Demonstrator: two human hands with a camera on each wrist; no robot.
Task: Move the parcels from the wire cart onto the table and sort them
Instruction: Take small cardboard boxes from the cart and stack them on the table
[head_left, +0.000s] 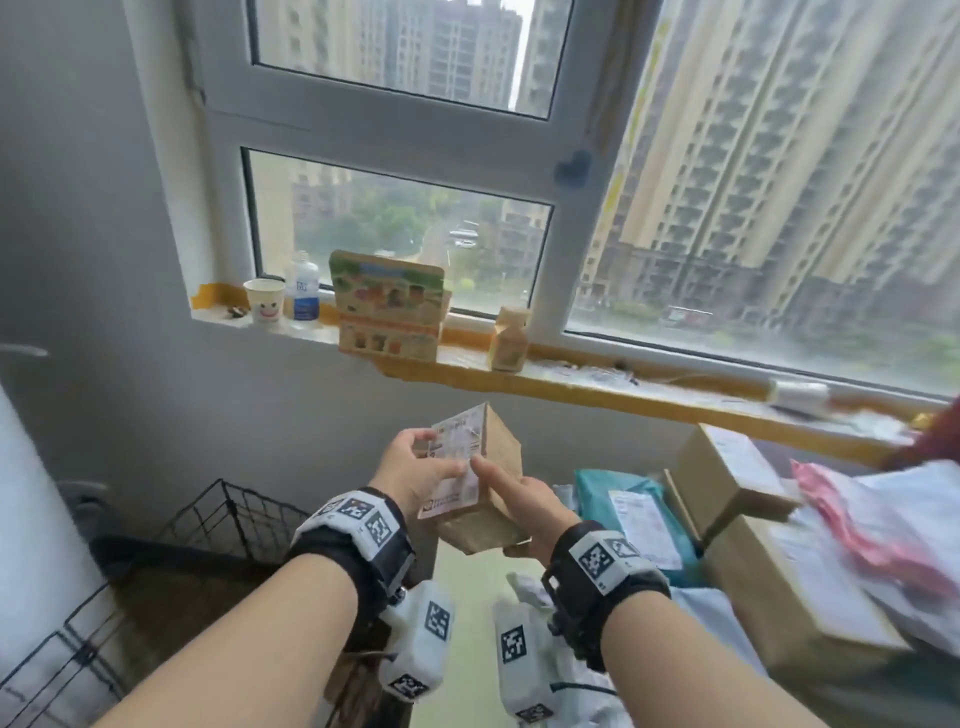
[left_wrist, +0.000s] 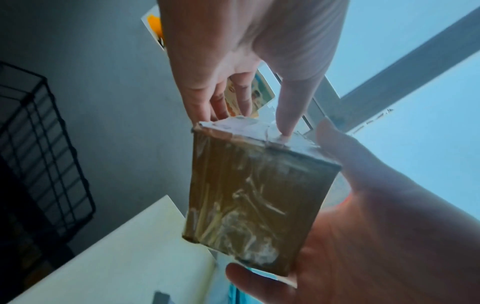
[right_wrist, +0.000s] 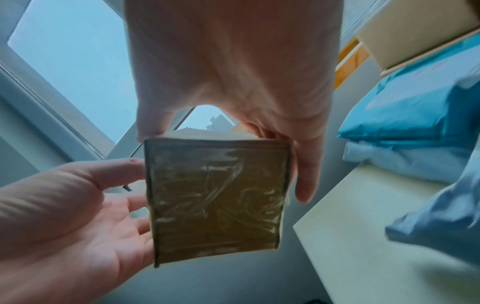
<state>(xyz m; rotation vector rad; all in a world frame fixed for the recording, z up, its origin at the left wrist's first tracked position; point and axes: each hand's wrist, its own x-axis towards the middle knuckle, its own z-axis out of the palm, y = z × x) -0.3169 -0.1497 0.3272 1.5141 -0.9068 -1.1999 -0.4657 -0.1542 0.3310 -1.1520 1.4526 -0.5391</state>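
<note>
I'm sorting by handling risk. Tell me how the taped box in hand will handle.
The box probably stays stiff: its edges look square under both hands. Likely light, since fingertips alone steady it. The glossy tape wrap may make it slippery.

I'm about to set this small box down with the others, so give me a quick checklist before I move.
1. Small box held by both hands: ok; left hand and right hand grip it.
2. Label facing up: ok.
3. Label text readable: cannot tell, blurred.
4. Box taped shut: ok.
5. Bare table surface to land on: ok.
6. Matching brown boxes near: ok, at right beside the teal mailer.
</note>
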